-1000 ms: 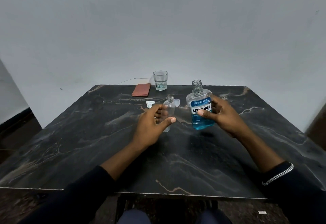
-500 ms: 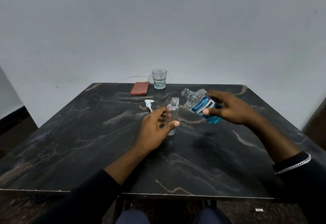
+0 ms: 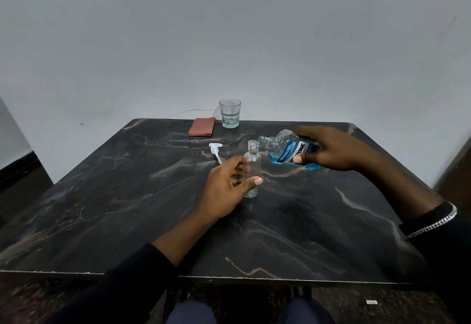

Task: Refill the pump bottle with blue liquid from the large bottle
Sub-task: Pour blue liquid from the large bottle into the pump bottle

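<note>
progress looked early: both bottles stood uncapped and had been brought mouth to mouth, but by my reading the filling itself was not yet under way, and refitting the pump was left as well.

close to the far edge of the dark marbled table (image 3: 127, 209), left of its middle, lay a flat reddish-brown pouch (image 3: 201, 130). nearer the centre, the white plastic pump head with its dip tube (image 3: 216, 150) lay on its side, apart from its bottle. a clear glass tumbler (image 3: 230, 113) stood at the far edge; whether it held any liquid i could not tell.

the left hand (image 3: 224, 188) held the small clear plastic pump bottle (image 3: 252, 163) round its lower body, with the thumb on the near side and the fingers curled round the far side, clamped on it. that bottle stood upright near the table's centre, neck open, and looked empty; no blue showed in it.

just to its right, the large clear bottle with a blue label (image 3: 293, 151) was tipped almost flat in the air, its open mouth just beside and slightly above the small bottle's neck. blue liquid pooled along its lower side, and no stream was visible. the right hand (image 3: 336, 152) gripped it, fingers over the top and thumb across the label, closed tight.
</note>
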